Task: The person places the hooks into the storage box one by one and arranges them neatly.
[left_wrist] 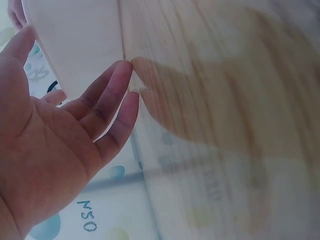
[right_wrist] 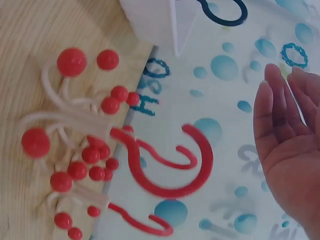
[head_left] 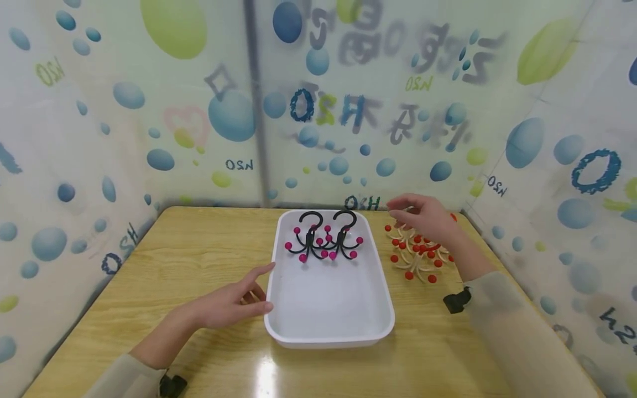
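A white tray [head_left: 328,304] stands on the table. My left hand [head_left: 226,304] is at its left side, thumb and index fingertip touching the rim, fingers spread. Inside the tray's far end are two black multi-arm swivel hooks, a left one [head_left: 309,241] and a right one [head_left: 341,239], with magenta ball tips and curved tops. Right of the tray sit several cream multi-arm hooks [head_left: 417,262] with red ball tips; the right wrist view shows their red curved tops [right_wrist: 209,160]. My right hand [head_left: 430,220] hovers above them, fingers loosely bent, holding nothing, and partly hides them in the head view.
The wooden table [head_left: 209,243] extends on both sides of the tray. Pale curtain-like walls [head_left: 204,166] with blue and green dots enclose its back and sides. Each wrist carries a small black device, such as the right one [head_left: 457,301].
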Demonstrator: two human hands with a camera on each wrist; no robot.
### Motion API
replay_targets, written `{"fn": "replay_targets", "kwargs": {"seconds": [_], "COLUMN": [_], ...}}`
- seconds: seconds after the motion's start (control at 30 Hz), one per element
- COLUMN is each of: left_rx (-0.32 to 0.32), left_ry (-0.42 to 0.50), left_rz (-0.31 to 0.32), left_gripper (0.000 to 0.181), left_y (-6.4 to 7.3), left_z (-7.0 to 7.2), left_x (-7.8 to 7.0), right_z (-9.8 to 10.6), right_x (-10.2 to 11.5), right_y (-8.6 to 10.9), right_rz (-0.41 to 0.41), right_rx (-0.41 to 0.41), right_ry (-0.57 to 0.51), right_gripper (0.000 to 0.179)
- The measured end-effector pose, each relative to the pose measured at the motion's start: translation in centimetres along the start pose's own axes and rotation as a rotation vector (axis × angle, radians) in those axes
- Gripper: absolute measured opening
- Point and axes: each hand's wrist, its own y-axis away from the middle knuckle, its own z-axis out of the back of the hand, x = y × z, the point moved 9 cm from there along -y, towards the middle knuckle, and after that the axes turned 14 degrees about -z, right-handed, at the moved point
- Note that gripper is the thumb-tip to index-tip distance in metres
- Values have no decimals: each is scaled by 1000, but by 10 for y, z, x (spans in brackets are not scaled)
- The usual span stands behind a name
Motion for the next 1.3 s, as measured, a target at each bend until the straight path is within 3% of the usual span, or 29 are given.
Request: {"fn": "replay_targets", "kwargs": {"seconds": [0.4,0.63,0.97,1.3], "left_rx": [-2,-5,-4,-5], "left_ry": [5,0,-1,-4], "left_rz": [4,-2,-7,-15], "left_gripper": [88,89,88,88], "left_y": [2,2,0,0], "left_z": [0,0,0,0], "left_x": [1,0,0,0], "right_z": [35,45,39,26], "right_x": [-45,-75,-116,-127], "right_y": [26,32,31,26], "right_rz": [-19,-37,-92,-93], "right_rx": [-53,-43,-12,-10], "right_ry": [61,15,39,-12], "right_gripper": [41,42,51,47]}}
